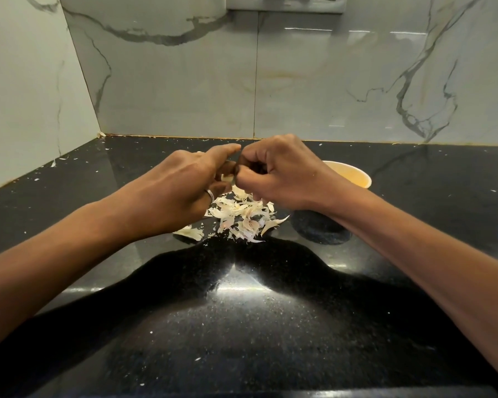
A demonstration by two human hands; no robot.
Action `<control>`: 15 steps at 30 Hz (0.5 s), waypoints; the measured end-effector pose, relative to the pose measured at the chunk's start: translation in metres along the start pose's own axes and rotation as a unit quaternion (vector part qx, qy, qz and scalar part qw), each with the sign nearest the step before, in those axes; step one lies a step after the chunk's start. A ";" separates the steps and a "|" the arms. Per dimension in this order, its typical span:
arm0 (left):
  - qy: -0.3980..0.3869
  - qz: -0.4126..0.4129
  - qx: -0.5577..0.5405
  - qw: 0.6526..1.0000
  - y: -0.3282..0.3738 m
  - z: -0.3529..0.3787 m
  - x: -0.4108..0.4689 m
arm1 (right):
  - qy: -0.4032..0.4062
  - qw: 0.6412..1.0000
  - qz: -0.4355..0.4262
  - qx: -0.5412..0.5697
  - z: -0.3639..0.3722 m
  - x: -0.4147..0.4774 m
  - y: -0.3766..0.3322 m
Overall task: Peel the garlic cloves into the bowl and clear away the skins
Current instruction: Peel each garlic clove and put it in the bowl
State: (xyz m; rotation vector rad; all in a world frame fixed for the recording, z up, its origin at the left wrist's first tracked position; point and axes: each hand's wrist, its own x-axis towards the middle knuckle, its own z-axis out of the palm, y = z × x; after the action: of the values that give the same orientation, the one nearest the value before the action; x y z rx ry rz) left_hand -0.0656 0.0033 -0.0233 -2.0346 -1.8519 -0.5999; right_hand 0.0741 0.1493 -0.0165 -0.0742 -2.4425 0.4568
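Both hands meet just above the pile of skins, which lies on the black speckled table. The left hand, a ring on one finger, has its fingers curled round a pale garlic clove, with its forefinger stretched out over the top. The right hand meets it from the other side, fingers bent tight and thumb tip pinching at the same clove, so the clove sits held between the two hands directly over the pile. Only a small part of the clove shows between the fingers, and whether skin still clings to it cannot be told. The skins are thin, whitish and curled, heaped loosely, with one larger flake lying apart just to the left of the pile, near the left wrist. To the right of the pile and a little behind it stands a cream-coloured bowl, partly hidden by the right wrist; its contents cannot be seen. Small white flecks are scattered over the table around the pile and toward the corner behind it, where marble-patterned wall tiles rise.
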 end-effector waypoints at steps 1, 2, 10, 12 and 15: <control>0.000 -0.001 -0.008 1.000 0.001 0.000 0.000 | 0.004 1.000 0.007 0.007 0.000 0.000 0.000; 0.001 -0.002 -0.018 1.000 0.001 0.000 0.000 | 0.006 1.000 0.015 0.015 0.000 0.000 -0.001; 0.088 -0.077 -0.074 0.990 0.001 -0.006 0.005 | -0.027 0.981 0.118 0.150 0.003 0.003 0.002; 0.104 -0.091 -0.085 0.987 0.001 -0.007 0.005 | -0.038 0.971 0.143 0.188 0.004 0.003 0.000; 0.129 -0.120 -0.106 0.979 0.003 -0.008 0.005 | -0.063 0.947 0.175 0.260 0.002 0.002 -0.004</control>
State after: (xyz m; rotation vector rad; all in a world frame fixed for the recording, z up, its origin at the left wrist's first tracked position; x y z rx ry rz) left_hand -0.0631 0.0034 -0.0133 -1.7606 -1.9540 -1.1137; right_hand 0.0717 0.1451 -0.0152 -0.2623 -2.3498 1.2841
